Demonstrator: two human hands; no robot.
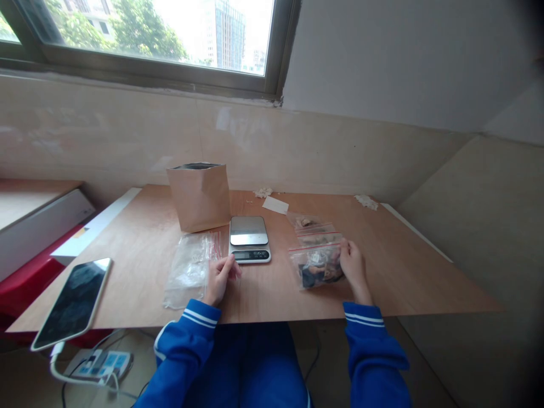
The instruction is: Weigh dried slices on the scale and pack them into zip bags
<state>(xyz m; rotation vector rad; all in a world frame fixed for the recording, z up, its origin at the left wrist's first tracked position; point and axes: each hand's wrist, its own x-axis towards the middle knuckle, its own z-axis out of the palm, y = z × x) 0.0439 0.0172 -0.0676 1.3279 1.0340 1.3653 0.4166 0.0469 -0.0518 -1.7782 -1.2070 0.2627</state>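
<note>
My right hand (pixel 353 266) is closed on the upper right corner of a clear zip bag (pixel 319 267) with a red seal line and dark and pale pieces inside. More filled zip bags (pixel 317 233) lie just behind it, partly overlapped. My left hand (pixel 221 276) rests by the front of a small digital kitchen scale (pixel 249 231), fingers curled together; whatever they may hold is hidden. Nothing sits on the scale's metal plate. Left of that hand lies a stack of flat, empty-looking zip bags (pixel 187 272) with red seals.
A brown paper pouch (pixel 199 195) stands upright, its top open, behind the flat bags. At the table's left edge lies a phone (pixel 74 300) with a cable plugged in. A white card (pixel 275 205) and crumpled tissue (pixel 366 202) lie near the wall. Below is a power strip (pixel 102 362).
</note>
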